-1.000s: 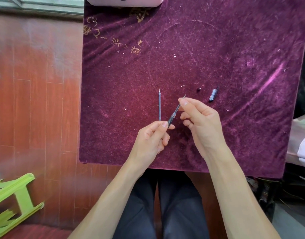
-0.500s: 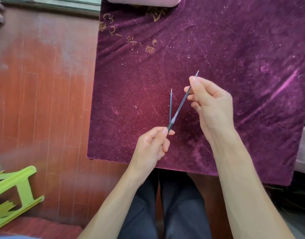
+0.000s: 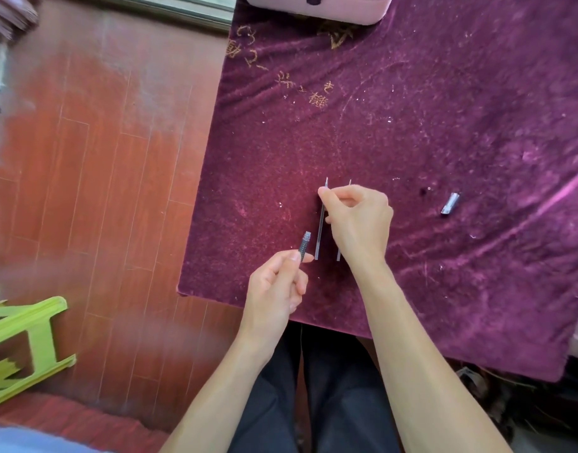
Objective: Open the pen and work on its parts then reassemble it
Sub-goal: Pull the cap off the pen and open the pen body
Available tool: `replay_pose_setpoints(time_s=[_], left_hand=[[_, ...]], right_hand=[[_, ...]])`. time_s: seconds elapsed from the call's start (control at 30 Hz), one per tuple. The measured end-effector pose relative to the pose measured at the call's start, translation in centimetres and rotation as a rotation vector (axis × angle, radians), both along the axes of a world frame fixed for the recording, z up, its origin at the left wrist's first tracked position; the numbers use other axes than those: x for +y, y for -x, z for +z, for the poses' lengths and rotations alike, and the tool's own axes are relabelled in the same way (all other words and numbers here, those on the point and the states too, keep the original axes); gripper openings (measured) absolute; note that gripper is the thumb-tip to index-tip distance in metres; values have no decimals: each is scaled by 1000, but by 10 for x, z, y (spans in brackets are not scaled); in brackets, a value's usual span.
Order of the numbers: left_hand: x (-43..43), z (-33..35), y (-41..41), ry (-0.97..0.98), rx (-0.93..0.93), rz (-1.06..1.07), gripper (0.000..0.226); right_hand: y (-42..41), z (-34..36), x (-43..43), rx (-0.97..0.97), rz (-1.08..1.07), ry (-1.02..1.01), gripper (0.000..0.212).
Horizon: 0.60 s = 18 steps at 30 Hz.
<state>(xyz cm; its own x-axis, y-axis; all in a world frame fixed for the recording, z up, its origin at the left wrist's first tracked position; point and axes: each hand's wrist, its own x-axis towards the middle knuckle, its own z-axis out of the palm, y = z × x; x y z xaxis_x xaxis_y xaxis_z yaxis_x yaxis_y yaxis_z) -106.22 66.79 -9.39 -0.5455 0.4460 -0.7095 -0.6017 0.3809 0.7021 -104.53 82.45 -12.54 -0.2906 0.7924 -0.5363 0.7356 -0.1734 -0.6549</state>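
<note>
Left hand (image 3: pixel 276 286) pinching the ribbed grip section (image 3: pixel 304 246), right hand (image 3: pixel 358 220) closed on a refill (image 3: pixel 321 230) (second refill (image 3: pixel 339 255) alongside), purple cloth (image 3: pixel 444 109) beneath

We have one view only, a wide-angle camera on the person's head, looking forward and steeply down past both forearms onto the near left part of a purple velvet cloth (image 3: pixel 444 132) over the table. It sits close enough that the left hand (image 3: pixel 276 289) and right hand (image 3: pixel 359 220) fill the centre, with the lap at the bottom edge. At left we take in red floorboards (image 3: pixel 94 165) and a green stool (image 3: pixel 22 341), edges bent by the lens.
</note>
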Motion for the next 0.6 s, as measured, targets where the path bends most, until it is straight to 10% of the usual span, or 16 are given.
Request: replay_pose_setpoints(time_s=[0.6], left_hand=[[7, 2, 1, -25, -11, 35, 29]], right_hand=[[10, 4, -1, -130, 95, -144, 23]])
